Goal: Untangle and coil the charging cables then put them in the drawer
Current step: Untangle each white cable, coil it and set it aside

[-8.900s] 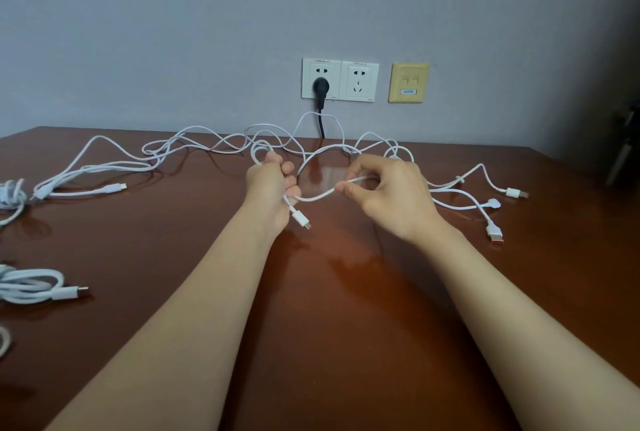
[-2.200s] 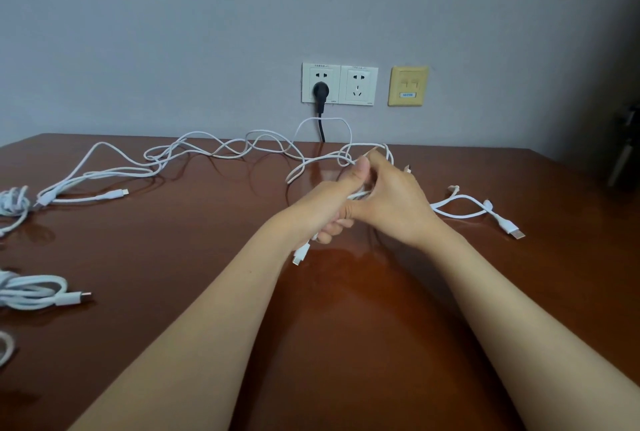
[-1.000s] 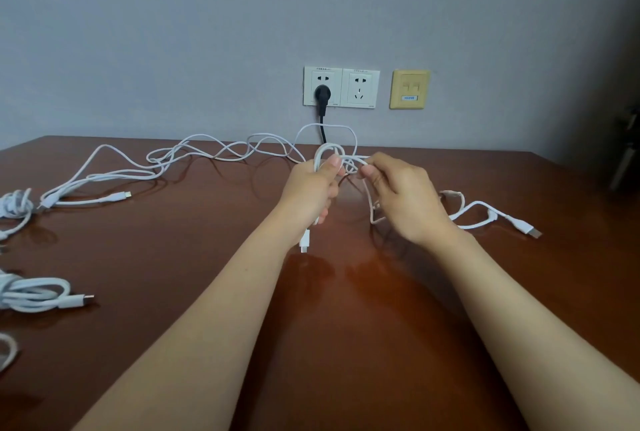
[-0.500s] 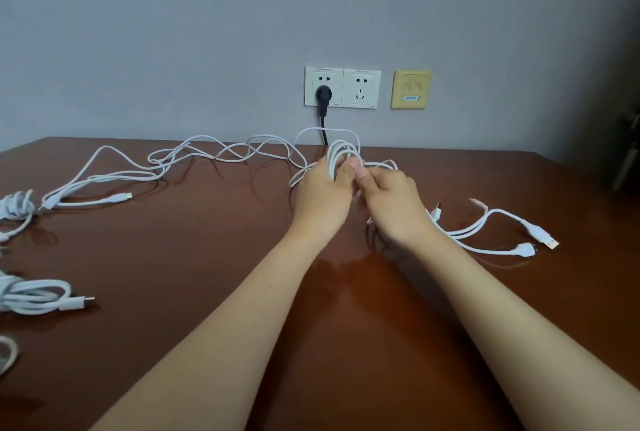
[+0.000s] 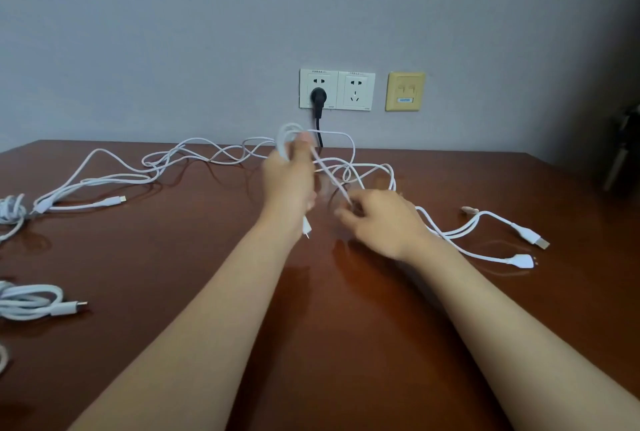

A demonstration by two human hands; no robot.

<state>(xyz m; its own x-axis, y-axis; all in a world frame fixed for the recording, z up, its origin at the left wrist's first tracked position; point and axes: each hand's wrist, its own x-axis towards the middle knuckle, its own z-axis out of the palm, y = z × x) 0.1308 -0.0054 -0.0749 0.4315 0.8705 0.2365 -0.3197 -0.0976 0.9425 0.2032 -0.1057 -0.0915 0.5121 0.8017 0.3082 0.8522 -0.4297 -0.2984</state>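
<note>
My left hand [image 5: 289, 179] is raised above the brown table [image 5: 346, 344] and grips a small bundle of white cable loops [image 5: 285, 134]; a connector [image 5: 306, 228] hangs below its wrist. My right hand [image 5: 379, 219] is lower and to the right, pinching the same white cable [image 5: 329, 174], which runs taut up to the left hand. More white cable [image 5: 194, 156] lies tangled along the back of the table to the left. Loose ends with plugs [image 5: 526, 234] lie to the right.
Coiled white cables [image 5: 31, 300] lie at the left edge, another bundle [image 5: 10, 210] farther back. A black plug [image 5: 318, 99] sits in the wall socket [image 5: 336, 89], with a yellow wall plate [image 5: 404, 91] beside it. A dark object [image 5: 623, 150] stands at the right.
My hands were together at the loops half a second ago. Now the right hand has moved down and right along the cable, and the left hand has lifted the loops slightly.
</note>
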